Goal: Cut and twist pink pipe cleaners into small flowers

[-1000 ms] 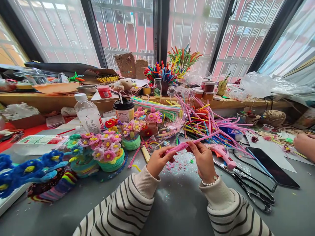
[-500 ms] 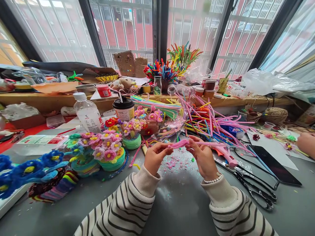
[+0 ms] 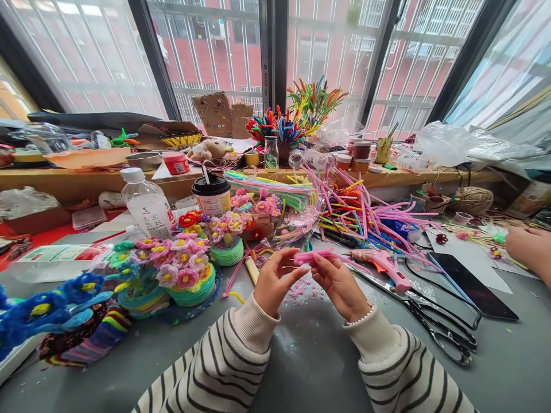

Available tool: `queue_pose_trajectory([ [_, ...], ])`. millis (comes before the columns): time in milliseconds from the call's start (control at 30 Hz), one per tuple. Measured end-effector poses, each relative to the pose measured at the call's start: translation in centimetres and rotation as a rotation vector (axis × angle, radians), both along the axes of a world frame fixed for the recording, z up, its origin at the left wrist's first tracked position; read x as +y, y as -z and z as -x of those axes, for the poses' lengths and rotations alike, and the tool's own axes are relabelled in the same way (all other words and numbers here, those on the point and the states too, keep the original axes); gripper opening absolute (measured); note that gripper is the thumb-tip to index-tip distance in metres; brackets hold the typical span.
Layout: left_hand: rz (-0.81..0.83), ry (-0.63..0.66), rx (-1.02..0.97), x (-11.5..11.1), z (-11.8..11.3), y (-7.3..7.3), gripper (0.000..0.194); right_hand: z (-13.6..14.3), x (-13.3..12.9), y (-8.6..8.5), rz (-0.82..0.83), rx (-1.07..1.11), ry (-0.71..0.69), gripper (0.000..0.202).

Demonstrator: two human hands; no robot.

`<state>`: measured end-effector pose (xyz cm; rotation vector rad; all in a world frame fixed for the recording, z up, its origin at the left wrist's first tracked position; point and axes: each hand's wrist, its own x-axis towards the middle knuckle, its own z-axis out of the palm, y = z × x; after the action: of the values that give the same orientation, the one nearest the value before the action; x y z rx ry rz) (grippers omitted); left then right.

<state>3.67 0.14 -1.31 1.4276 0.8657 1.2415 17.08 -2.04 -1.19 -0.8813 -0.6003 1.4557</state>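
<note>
Near the middle of the grey table, my right hand (image 3: 338,287) pinches a folded pink fuzzy stem (image 3: 313,257) between thumb and fingers. My left hand (image 3: 275,279) is at the stem's left end, its thumb and fingers apart around it, with a gap between the fingertips. Pink fuzz and glitter scraps (image 3: 299,289) lie on the table beneath. To the right of my right hand rests a pink glue gun (image 3: 384,268), with black-handled scissors (image 3: 447,338) beside it.
Pots of fuzzy pink flowers (image 3: 187,261) and blue flowers (image 3: 47,307) stand at left, near a bottle (image 3: 148,206) and lidded cup (image 3: 212,198). Loose stems (image 3: 365,212) pile up behind my hands. A phone (image 3: 473,287) lies right, near another person's hand (image 3: 529,249).
The fingers of my left hand have spread from their pinch on the pink stem. My right hand has moved left, closer to my left hand. The view has shifted slightly.
</note>
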Motion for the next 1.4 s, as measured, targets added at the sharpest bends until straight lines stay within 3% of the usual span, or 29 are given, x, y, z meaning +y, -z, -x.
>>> queue_pose_trajectory([
  [167, 0.054, -0.094, -0.041, -0.3, -0.1, -0.8, 0.024, 0.0, -0.2, 0.0, -0.034, -0.02, -0.044, 0.013],
  [533, 0.414, -0.003, -0.3, 0.0, 0.0, -1.0, 0.023, -0.4, -0.2, -0.3, -0.144, -0.102, 0.064, 0.017],
  [767, 0.427, 0.001, -0.392, 0.0, -0.2, -1.4, 0.027, -0.4, -0.4, -0.3, -0.149, -0.178, 0.084, 0.015],
  [1000, 0.343, 0.045, -0.236, 0.5, 0.6, -1.5, 0.019, -1.7, -0.6, -1.4, -0.293, -0.422, -0.048, 0.015],
  [1300, 0.261, 0.166, -0.024, 0.2, 0.5, -1.7, 0.021, -2.0, -0.7, -1.6, -0.384, -0.583, -0.064, 0.014],
  [1400, 0.309, 0.165, -0.026, 0.4, 0.4, -1.3, 0.029, -1.6, -0.9, -1.5, -0.43, -0.636, -0.073, 0.017],
])
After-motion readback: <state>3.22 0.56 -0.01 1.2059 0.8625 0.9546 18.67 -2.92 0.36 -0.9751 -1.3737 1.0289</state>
